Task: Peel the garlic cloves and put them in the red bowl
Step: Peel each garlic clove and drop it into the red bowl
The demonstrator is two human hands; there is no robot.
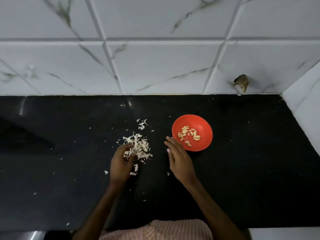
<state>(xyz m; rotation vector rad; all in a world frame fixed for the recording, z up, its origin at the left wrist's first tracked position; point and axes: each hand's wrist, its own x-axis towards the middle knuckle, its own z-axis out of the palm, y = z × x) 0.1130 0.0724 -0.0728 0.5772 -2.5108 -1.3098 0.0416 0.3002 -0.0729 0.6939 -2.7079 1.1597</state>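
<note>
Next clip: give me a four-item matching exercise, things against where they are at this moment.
1 peeled cloves
2 garlic skins
3 left hand
4 right hand

A beside the red bowl, fingers straight
B inside the red bowl
C heaped on the black counter
D on top of the skins heap

Pairs: 1-B, 2-C, 3-D, 4-A
</note>
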